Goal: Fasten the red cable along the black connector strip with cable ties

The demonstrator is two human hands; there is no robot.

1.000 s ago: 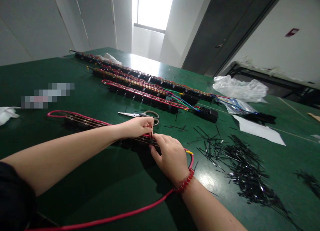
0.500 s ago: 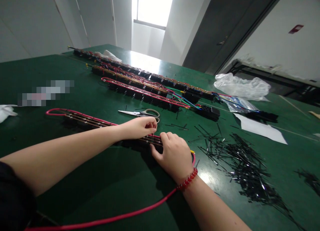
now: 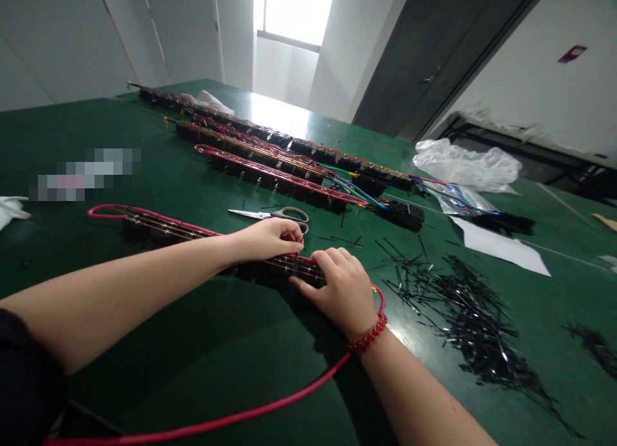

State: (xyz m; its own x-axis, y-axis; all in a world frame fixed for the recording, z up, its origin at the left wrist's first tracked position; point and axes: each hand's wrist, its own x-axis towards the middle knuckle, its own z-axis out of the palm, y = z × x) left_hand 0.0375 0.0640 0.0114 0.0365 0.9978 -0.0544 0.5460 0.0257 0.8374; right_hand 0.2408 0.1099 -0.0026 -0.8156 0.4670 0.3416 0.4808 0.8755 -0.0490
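Note:
In front of me lies a long black strip (image 3: 164, 231) with bare metal wires along its top. A red cable (image 3: 202, 229) runs along its far edge and loops at the left end. My left hand (image 3: 277, 237) is pinched just above the strip on what looks like a thin black cable tie (image 3: 297, 256), mostly hidden by the fingers. My right hand (image 3: 344, 288), with a red bead bracelet at the wrist, grips the strip's right part, thumb on the near side and fingers on the far side. Scissors (image 3: 263, 214) lie just behind my left hand.
A heap of black cable ties (image 3: 477, 317) spreads on the right of the green table (image 3: 193, 369). Several similar wired strips (image 3: 270, 153) lie farther back. Plastic bags (image 3: 465, 166) and white paper (image 3: 501, 247) are at the right. Red cable curves across the near side.
My right hand has shifted slightly right along the strip. My left hand remains pinched at nearly the same spot, its fingers a little higher. The view has moved slightly.

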